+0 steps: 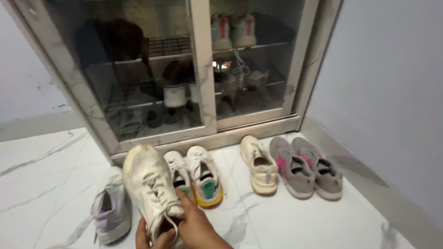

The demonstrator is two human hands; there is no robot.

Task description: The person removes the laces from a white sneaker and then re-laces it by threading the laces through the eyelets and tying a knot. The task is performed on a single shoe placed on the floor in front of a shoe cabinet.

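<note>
Both hands, left [152,237] and right [196,228], seemingly clasped around a cream sneaker's [147,182] heel.

Shoe: we see a cream-white sneaker [150,186], scuffed and laced.
Pose: toe pointing away, heel toward us, raised above the floor.

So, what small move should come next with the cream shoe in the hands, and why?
Probably set the cream shoe down beside the lone cream shoe on the floor. Both hands, left hand and right hand, grip its heel end, and that single shoe looks like its match.
</note>
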